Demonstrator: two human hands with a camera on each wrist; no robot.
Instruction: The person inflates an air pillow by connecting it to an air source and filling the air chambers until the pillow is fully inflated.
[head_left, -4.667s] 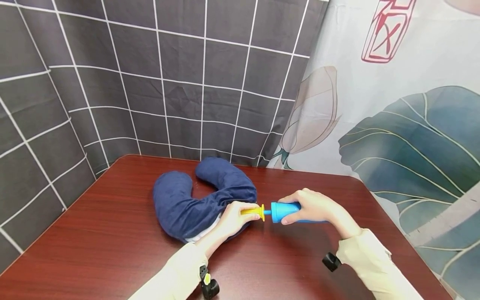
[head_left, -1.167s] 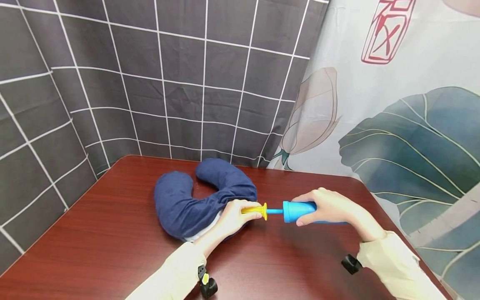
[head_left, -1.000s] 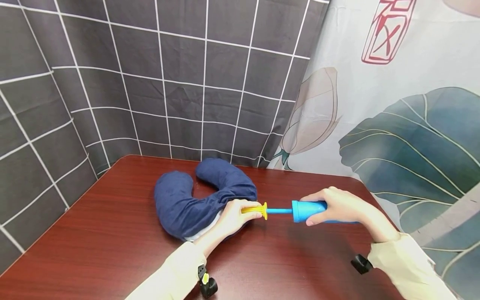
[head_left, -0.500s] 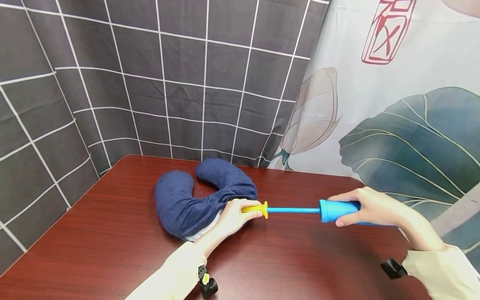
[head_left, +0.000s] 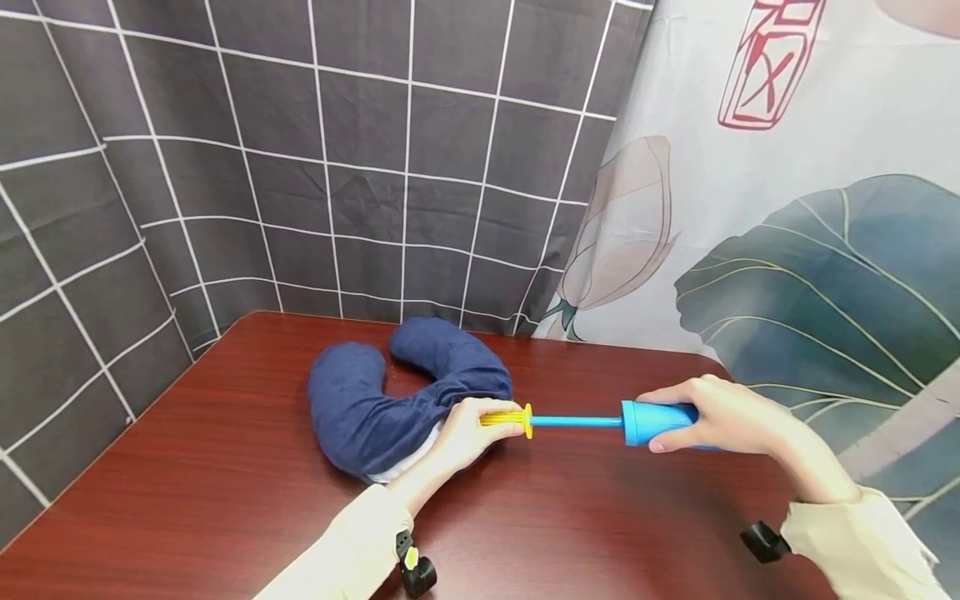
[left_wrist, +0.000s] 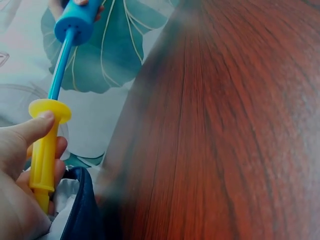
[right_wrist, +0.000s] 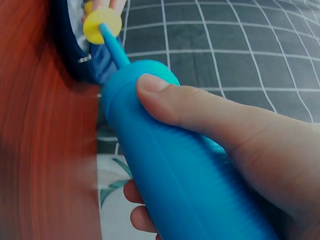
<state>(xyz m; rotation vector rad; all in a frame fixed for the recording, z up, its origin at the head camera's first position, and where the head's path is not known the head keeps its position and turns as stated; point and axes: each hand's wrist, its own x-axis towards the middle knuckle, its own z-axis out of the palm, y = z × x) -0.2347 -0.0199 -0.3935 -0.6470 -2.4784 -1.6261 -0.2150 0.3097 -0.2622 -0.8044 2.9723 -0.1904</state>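
A blue hand air pump (head_left: 645,422) is stretched out sideways between both hands, over the table. My left hand (head_left: 463,437) grips its yellow ribbed end (left_wrist: 44,160), fingers on one side and thumb near the round flange. The tapered yellow tip points down toward the white lining (left_wrist: 65,200) in the opening of a navy U-shaped neck pillow (head_left: 360,429); where the tip ends is hidden by the hand. My right hand (head_left: 723,417) wraps round the blue barrel, thumb along its top in the right wrist view. A length of thin blue rod (head_left: 576,422) shows between flange and barrel.
The pillow lies on a reddish-brown wooden table (head_left: 225,467). Behind it hangs a dark grey curtain (head_left: 360,200) with white grid lines, and to the right a pale cloth (head_left: 697,108) with leaf prints. Black cameras sit on both wrists.
Since the oldest frame, my right hand has drawn the barrel away to the right, exposing more rod. Over the last half second it has come back slightly left. My left hand stays on the yellow end.
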